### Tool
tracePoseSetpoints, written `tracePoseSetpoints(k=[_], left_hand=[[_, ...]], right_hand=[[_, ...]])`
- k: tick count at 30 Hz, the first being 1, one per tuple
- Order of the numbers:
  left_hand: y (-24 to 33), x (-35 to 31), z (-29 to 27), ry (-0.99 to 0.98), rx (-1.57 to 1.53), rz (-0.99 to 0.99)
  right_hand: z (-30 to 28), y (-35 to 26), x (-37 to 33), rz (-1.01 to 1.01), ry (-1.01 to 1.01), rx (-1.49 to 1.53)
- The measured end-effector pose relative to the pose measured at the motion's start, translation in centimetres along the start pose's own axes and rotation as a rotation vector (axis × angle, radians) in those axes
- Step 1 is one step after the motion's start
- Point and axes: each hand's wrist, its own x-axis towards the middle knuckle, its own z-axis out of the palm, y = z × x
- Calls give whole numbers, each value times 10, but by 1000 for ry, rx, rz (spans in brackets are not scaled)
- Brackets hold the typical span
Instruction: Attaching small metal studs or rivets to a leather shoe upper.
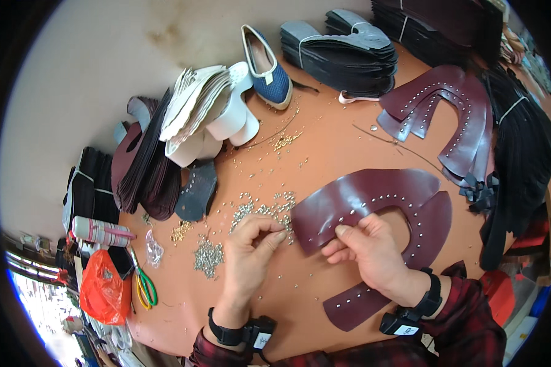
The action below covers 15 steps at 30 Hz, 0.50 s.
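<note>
A curved maroon leather piece [379, 185] lies before me, bent like a horseshoe, with a row of silver studs along its inner edge. My right hand [376, 254] is closed on that inner edge near the left end, thumb on top and fingers curled below. Just left of the piece, my left hand [251, 251] is closed in a pinch; whatever is between thumb and finger is too small to make out. Loose silver studs [209, 257] sit in a heap beside the left hand, and more silver studs [281, 205] are scattered beyond it.
Gold studs [284, 141] lie farther back. Green-and-yellow scissors [144, 287] and an orange plastic bag [104, 290] are at left. Behind stand a blue shoe [274, 85], white pieces [193, 104] and tied black stacks [343, 61]. Studded maroon pieces [465, 113] overlap at right.
</note>
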Motion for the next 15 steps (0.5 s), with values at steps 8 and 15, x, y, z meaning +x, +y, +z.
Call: tracePoseSetpoints(k=[8,15], left_hand=[[-3,-36,-4,-307,348,166],[-1,-43,16,-286,574,282]], right_hand=[[0,-8,-2,-99,16,159],[1,-14,-1,-100,17,174]])
